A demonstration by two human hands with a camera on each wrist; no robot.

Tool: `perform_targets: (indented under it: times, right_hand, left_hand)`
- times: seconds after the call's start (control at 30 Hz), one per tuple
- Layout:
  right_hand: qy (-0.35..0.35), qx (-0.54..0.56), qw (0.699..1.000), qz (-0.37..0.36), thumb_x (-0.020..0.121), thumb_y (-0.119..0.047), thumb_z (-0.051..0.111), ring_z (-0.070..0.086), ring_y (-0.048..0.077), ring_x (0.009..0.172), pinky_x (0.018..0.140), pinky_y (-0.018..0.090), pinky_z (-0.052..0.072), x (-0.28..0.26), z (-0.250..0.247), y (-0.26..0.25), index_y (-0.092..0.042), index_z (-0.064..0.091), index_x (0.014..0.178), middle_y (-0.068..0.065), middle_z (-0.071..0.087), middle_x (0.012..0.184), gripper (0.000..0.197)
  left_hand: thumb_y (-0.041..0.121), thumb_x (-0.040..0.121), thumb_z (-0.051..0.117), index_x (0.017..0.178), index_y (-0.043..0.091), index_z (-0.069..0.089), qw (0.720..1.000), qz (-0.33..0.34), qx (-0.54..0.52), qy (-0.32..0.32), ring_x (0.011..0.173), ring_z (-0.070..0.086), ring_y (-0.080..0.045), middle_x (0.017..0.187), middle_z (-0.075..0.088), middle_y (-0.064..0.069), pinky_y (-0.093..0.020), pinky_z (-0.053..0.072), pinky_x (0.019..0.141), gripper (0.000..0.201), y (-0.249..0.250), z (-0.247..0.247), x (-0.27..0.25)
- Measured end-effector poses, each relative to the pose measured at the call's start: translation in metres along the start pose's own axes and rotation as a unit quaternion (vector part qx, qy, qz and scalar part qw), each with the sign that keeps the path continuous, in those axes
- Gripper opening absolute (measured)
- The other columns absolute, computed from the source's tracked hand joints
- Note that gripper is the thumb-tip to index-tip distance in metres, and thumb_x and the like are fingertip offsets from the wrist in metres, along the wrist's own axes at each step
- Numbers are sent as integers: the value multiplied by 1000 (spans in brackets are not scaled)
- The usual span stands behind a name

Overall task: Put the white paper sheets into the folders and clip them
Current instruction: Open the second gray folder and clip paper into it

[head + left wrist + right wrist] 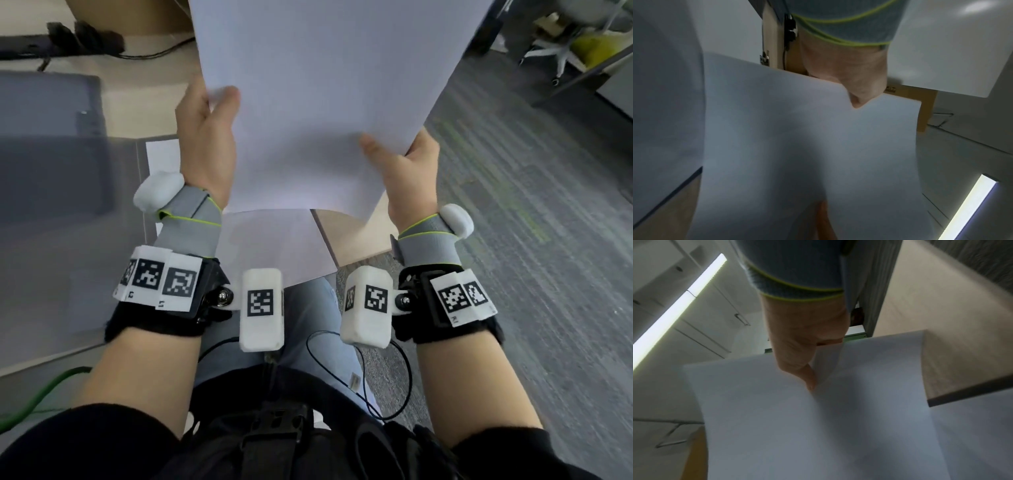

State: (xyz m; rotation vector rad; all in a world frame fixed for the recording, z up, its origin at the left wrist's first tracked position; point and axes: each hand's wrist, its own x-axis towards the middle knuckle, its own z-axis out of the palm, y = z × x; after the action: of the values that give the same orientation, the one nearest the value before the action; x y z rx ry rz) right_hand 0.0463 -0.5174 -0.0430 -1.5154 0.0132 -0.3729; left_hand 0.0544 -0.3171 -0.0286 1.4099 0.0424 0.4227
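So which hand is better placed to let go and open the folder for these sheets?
Probably the left hand. It grips the white paper sheets on the side nearest the grey folder, while the right hand holds the edge away from it.

The white paper sheets (318,102) hide both hands' fingers and run past the top edge.

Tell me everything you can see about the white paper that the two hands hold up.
The white paper is plain, blank and thin, gently curved. It is lifted above the desk and tilted away from the person. The left hand pinches its left edge, thumb on top; the right hand grips its lower right corner. Whether it is one sheet or several is unclear.
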Motion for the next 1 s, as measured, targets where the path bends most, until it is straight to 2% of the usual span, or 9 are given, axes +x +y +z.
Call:
perform_targets:
  times: [0.07,0.17,0.33,0.43,0.6,0.7,0.83,0.9,1.0]
  right_hand:
    - [-19,5,999,38,66,-6,72,62,16,73,70,30,53,-5,4,7,-11,65,81,-5,68,74,18]
    - [-26,11,998,49,67,-7,74,61,13,70,70,29,52,-8,8,7,-14,68,74,-9,68,68,12]
    - [-17,32,999,36,76,-6,73,64,10,71,72,28,53,-8,16,-2,-13,69,77,-9,70,70,8]
    - [-14,43,999,29,78,-6,72,65,9,70,71,26,53,-9,24,-7,-12,68,78,-10,70,70,8]
    - [-26,41,999,-1,74,-10,75,60,14,68,66,29,51,-19,49,-17,-8,66,75,-4,65,69,9]
    - [-40,53,998,-14,73,-8,74,62,17,70,67,31,53,-26,72,-21,-4,67,80,3,67,74,10]
    - [-74,53,996,-9,77,-4,72,66,23,81,77,38,57,-38,107,-21,3,67,96,18,70,94,21]
    - [-95,51,994,-4,80,1,69,67,22,81,78,37,57,-47,129,-19,-2,66,97,11,70,91,18]
    - [-127,28,991,10,78,-2,66,65,15,73,70,29,56,-53,152,-11,-9,67,88,-1,70,80,13]
  left_hand:
    - [17,78,51,77,22,54,1000,-25,-2,14,85,48,-16,79,53,5,-27,41,85,6,-1,-5,-4]
    - [21,77,53,77,24,56,999,-34,-4,10,90,51,-16,84,58,5,-29,41,89,4,0,-5,-4]
    - [22,84,51,72,23,55,1000,-25,1,17,71,45,-1,74,50,12,-12,37,74,13,10,-7,-4]
    - [19,89,50,69,21,48,999,-8,10,32,64,39,2,71,42,11,-10,34,68,20,18,-15,-3]
    - [26,82,49,79,15,52,999,14,20,37,81,38,-13,85,46,-3,-26,35,75,12,29,-44,-5]
    - [21,82,47,73,18,48,997,14,42,57,77,33,-16,78,42,-2,-26,32,68,10,37,-69,-5]
    - [24,78,47,65,20,39,988,-13,99,118,71,30,-16,71,35,-1,-27,27,62,15,43,-112,-4]
    - [26,74,48,64,21,40,981,-36,127,145,70,32,-16,68,37,3,-26,28,61,14,45,-137,-8]
    - [30,70,49,66,22,43,971,-74,160,161,72,39,-15,70,44,3,-28,33,63,11,42,-165,-11]
